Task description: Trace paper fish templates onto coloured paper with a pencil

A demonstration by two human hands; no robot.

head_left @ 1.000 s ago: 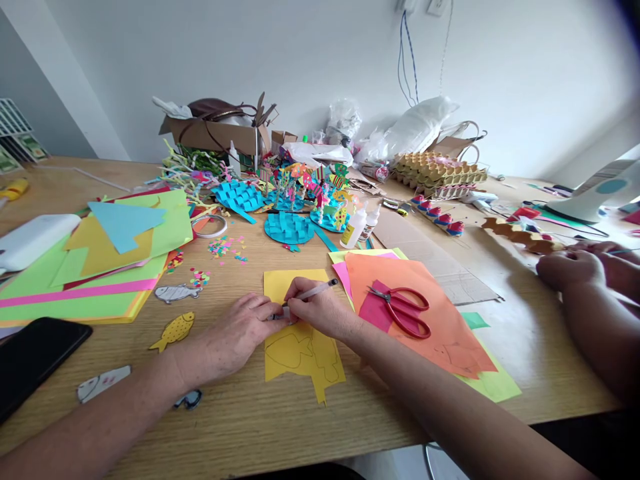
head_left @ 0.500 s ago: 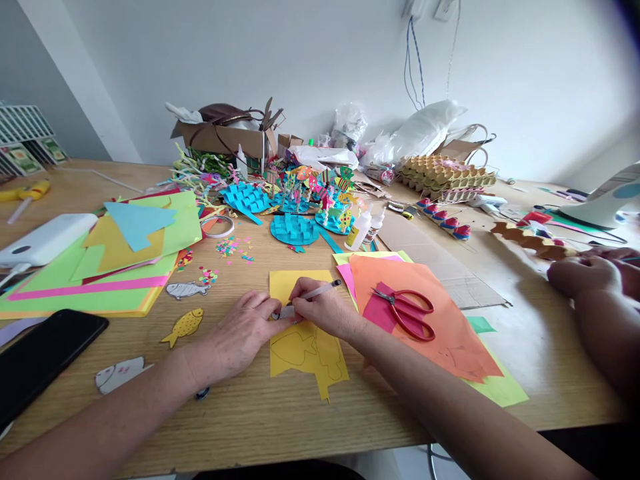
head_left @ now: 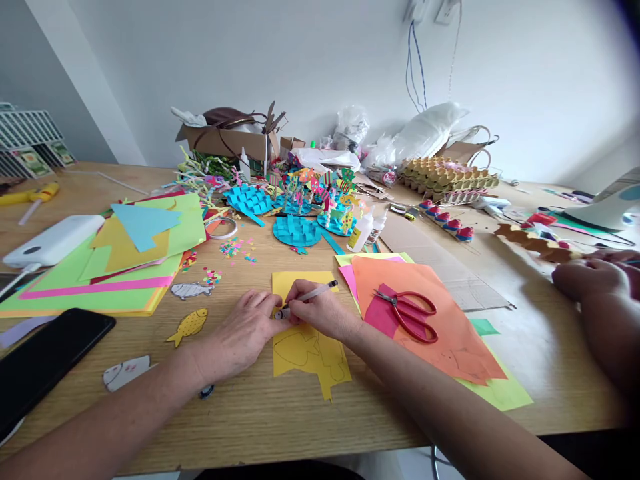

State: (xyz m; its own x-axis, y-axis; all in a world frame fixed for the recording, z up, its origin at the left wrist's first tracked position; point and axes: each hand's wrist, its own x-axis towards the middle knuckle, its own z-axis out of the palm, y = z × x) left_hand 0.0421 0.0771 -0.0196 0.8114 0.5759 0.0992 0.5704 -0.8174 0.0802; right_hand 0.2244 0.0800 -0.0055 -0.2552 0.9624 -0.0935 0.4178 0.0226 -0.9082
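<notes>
My right hand [head_left: 317, 310] grips a pen [head_left: 323, 289], with its tip down by a small pale paper fish cut-out [head_left: 281, 313]. The thumb and index finger of my left hand [head_left: 253, 323] press that cut-out onto a yellow paper sheet [head_left: 300, 363]; my fingers cover most of it. Pencil-like fish outlines show on the sheet's lower part. Left of my hands lie a yellow paper fish [head_left: 189, 326], a grey-white striped fish [head_left: 191, 290] and a larger white fish cut-out [head_left: 127, 372], partly behind my forearm.
Red-handled scissors [head_left: 413, 313] rest on orange paper [head_left: 450, 340] at right. A black phone [head_left: 55, 367] and coloured sheets [head_left: 100, 293] lie at left. Glue bottles [head_left: 361, 232] and blue woven paper crafts [head_left: 297, 231] stand behind. Another person's hands [head_left: 593, 283] are at the far right.
My right hand and the pen have shifted slightly left along the fish cut-out. My left hand keeps its place on the sheet. The whole view has moved a little.
</notes>
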